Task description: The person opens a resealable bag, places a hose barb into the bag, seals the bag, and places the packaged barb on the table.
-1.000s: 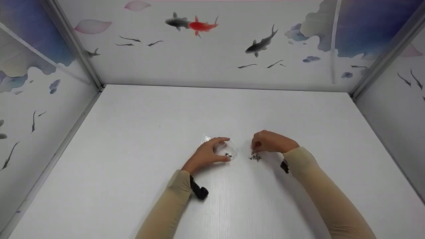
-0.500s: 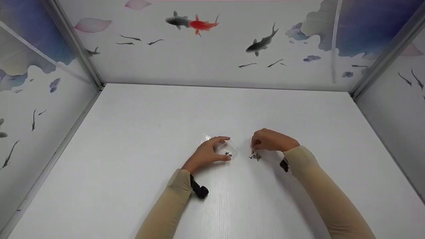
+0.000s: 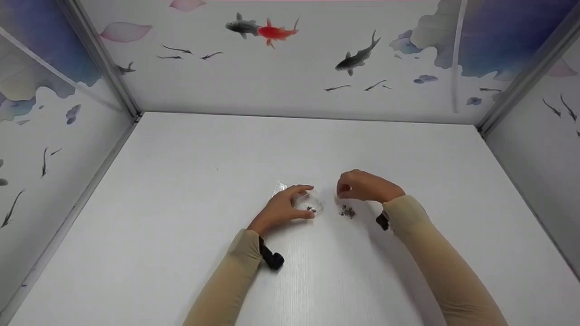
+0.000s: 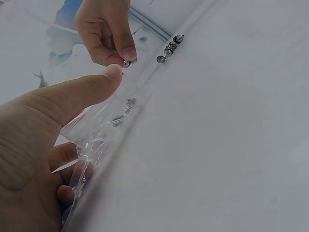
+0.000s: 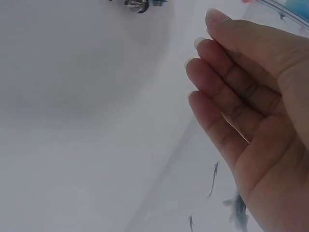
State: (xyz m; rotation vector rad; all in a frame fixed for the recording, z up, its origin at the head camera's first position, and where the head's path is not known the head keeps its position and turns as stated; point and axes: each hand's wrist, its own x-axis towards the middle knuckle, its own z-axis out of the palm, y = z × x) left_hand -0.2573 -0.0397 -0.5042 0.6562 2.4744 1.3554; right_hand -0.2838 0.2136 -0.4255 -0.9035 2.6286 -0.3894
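My left hand [image 3: 283, 208] curves round a clear plastic bag [image 4: 99, 121], thumb along its near side and fingers at its far side. A few small silver metal pieces [image 3: 311, 209] lie inside the bag. To the right, my right hand [image 3: 364, 186] is raised a little above the table, thumb and fingertips together. In the left wrist view it pinches a small shiny metal piece [image 4: 127, 63] just beyond my left thumb tip. Below the right hand sits a small pile of similar silver metal pieces [image 3: 347, 212]. From the right wrist view, the pinched piece is hidden.
A white table [image 3: 217, 149] lies under both hands. Printed panels with fish [image 3: 355, 59] stand at its back and sides, joined by grey metal corner posts [image 3: 104, 68]. Black wrist cameras are strapped at both sleeves.
My right hand has lifted off the pile of metal pieces and shifted slightly left toward the bag, pinching one piece. The left hand keeps its place at the bag.
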